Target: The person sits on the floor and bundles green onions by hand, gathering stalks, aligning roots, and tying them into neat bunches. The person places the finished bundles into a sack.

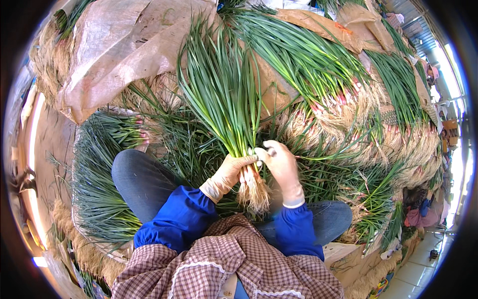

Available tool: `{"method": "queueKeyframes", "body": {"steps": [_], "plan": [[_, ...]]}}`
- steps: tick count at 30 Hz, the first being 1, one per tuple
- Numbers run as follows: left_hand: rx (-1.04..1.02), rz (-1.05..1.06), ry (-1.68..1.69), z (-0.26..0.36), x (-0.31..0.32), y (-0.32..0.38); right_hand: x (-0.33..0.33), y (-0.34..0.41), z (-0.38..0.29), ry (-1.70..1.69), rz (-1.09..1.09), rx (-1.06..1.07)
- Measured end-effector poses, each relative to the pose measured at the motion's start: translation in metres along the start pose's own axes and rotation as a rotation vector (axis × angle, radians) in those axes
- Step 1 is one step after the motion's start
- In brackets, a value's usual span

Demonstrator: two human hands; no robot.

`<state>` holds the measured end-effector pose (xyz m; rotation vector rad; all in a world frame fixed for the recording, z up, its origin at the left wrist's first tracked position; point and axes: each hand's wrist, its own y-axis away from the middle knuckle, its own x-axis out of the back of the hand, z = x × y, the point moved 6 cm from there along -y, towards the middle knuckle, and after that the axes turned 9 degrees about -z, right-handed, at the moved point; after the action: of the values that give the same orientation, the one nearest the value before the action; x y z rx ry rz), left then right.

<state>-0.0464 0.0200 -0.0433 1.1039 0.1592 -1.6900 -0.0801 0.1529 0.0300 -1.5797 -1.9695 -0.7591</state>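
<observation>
My gloved left hand (230, 172) is closed around the lower stems of a bunch of green onions (224, 89). The long leaves point away from me, and the pale roots (254, 190) hang below my grip toward my lap. My right hand (279, 164), also gloved, is at the right side of the bunch with thumb and fingertips drawn together near the stems. Whether something thin is pinched in those fingertips cannot be made out. Loose green leaves (194, 138) lie under and around the bunch, between my bent knees.
To my left lies a pile of trimmed green onions (101, 179). A larger heap of rooted onions (310, 74) spreads at the upper right, partly under brown sheeting (317, 24). A woven plastic sheet (123, 48) covers more at the upper left. Discarded-looking stalks (373, 205) lie by my right knee.
</observation>
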Motion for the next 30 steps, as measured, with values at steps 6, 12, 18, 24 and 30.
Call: {"method": "queueKeyframes", "body": {"steps": [6, 12, 18, 24, 30], "plan": [[-0.047, 0.050, -0.107, 0.007, 0.002, 0.010, -0.035, -0.019, 0.013, -0.060, 0.158, 0.005], [-0.009, -0.030, 0.134, 0.005, -0.010, 0.019, 0.004, -0.076, 0.101, 0.242, -0.183, -0.117], [-0.048, -0.315, 0.247, 0.019, -0.019, 0.017, 0.102, -0.130, 0.056, 1.095, 0.179, -0.073], [-0.136, -0.132, 0.280, 0.018, -0.004, -0.002, 0.054, -0.016, -0.030, 0.478, -0.088, 0.172], [-0.036, 0.000, 0.019, 0.001, 0.001, 0.004, -0.009, -0.009, -0.011, 0.088, -0.151, -0.049]]}}
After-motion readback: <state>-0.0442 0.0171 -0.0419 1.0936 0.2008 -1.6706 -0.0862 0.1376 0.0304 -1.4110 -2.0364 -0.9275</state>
